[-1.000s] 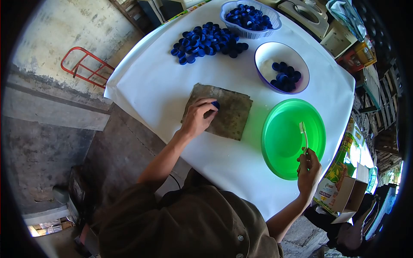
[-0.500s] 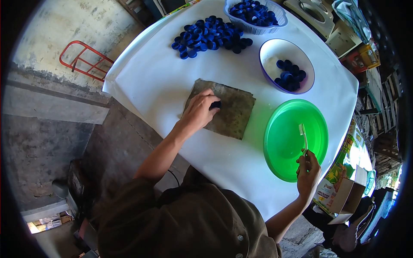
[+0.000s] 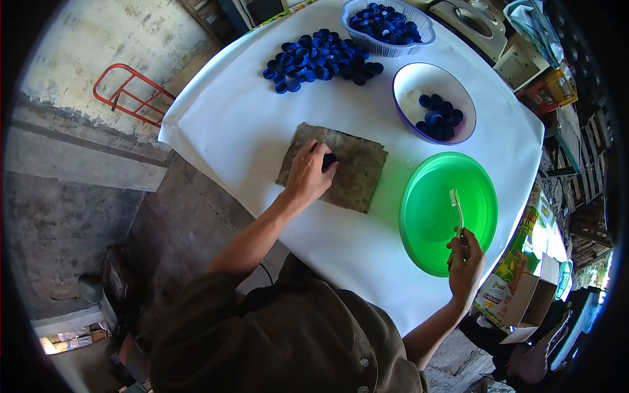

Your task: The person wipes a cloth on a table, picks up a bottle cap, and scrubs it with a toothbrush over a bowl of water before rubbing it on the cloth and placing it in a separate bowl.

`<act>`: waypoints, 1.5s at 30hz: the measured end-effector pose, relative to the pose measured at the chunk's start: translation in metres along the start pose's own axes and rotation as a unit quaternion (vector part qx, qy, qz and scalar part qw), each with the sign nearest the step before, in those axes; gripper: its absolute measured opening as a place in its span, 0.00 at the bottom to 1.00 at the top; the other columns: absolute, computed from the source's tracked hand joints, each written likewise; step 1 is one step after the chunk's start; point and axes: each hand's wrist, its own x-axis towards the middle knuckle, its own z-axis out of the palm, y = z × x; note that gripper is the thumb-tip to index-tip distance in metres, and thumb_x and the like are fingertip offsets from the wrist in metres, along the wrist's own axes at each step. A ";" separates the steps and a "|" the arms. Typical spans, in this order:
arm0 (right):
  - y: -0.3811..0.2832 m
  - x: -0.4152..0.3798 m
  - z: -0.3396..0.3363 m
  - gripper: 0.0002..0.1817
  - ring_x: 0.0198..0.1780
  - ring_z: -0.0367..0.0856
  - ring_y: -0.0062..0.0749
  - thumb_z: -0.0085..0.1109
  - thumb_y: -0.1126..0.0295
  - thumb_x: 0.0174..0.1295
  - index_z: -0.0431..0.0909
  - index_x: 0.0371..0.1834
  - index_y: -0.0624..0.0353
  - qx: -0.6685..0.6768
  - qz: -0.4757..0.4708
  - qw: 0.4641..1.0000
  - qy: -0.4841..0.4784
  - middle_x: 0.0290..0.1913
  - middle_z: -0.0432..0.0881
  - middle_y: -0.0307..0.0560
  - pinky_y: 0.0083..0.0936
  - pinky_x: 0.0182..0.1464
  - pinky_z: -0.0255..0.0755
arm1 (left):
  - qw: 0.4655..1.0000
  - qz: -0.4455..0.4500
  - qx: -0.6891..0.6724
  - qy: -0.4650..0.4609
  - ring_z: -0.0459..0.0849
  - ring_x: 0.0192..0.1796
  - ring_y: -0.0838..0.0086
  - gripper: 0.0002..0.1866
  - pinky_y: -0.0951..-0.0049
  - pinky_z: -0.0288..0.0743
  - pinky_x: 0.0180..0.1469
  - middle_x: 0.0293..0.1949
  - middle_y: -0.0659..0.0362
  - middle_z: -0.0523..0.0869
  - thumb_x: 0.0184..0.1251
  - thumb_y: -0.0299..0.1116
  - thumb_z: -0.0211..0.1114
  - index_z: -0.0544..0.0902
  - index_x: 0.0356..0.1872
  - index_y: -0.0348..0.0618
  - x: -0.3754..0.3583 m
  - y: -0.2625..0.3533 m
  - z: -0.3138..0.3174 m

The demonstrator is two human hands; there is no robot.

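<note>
My left hand (image 3: 309, 171) is closed around a dark blue bottle cap (image 3: 329, 160), over a worn brown board (image 3: 357, 170) on the white table. Part of the cap is hidden by my fingers. A white toothbrush (image 3: 458, 208) is gripped in my right hand (image 3: 466, 255), bristle end up, over the near right side of a green basin (image 3: 407, 236). Beyond the basin stands a white bowl with a purple outside (image 3: 407, 98), holding several dark blue caps (image 3: 440, 116) and something whitish.
A loose heap of blue caps (image 3: 314, 60) lies at the far side of the white-covered table (image 3: 223, 124). Behind it, a pale plastic basket (image 3: 386, 47) is full of caps. A red metal frame (image 3: 134, 92) leans left; an open cardboard box (image 3: 529, 298) stands right.
My left hand has shifted slightly, its wrist swinging nearer and to the right, with the cap still in its fingers. The right hand and toothbrush have barely moved.
</note>
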 end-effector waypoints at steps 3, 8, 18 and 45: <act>0.002 -0.002 -0.003 0.18 0.23 0.76 0.22 0.61 0.69 0.70 0.81 0.59 0.69 -0.002 0.001 1.000 0.001 0.30 0.87 0.48 0.26 0.27 0.68 | 0.998 -0.007 -0.044 0.044 0.85 0.39 0.61 0.16 0.63 0.79 0.43 0.39 0.52 0.83 0.58 0.24 0.75 0.80 0.45 0.38 -0.004 0.000 -0.001; 0.002 -0.006 -0.009 0.18 0.23 0.74 0.20 0.61 0.70 0.70 0.81 0.59 0.67 0.021 0.016 1.000 0.001 0.30 0.86 0.46 0.23 0.27 0.67 | 0.981 0.067 -0.161 0.085 0.84 0.38 0.70 0.18 0.68 0.80 0.43 0.43 0.56 0.82 0.58 0.19 0.74 0.85 0.51 0.41 -0.020 0.019 -0.020; -0.002 0.000 -0.002 0.18 0.24 0.75 0.20 0.61 0.71 0.70 0.81 0.59 0.69 0.026 0.000 1.000 -0.006 0.30 0.86 0.45 0.23 0.27 0.68 | 0.993 0.119 -0.016 -0.004 0.73 0.60 0.56 0.18 0.55 0.70 0.61 0.54 0.56 0.80 0.58 0.29 0.77 0.90 0.52 0.53 -0.063 0.031 0.013; -0.003 -0.002 -0.004 0.19 0.23 0.75 0.19 0.62 0.70 0.70 0.80 0.60 0.70 0.029 0.004 1.000 -0.010 0.29 0.86 0.45 0.22 0.27 0.68 | 0.986 0.137 0.000 0.100 0.85 0.48 0.61 0.14 0.61 0.79 0.53 0.45 0.55 0.90 0.60 0.24 0.75 0.89 0.49 0.41 -0.019 0.005 0.001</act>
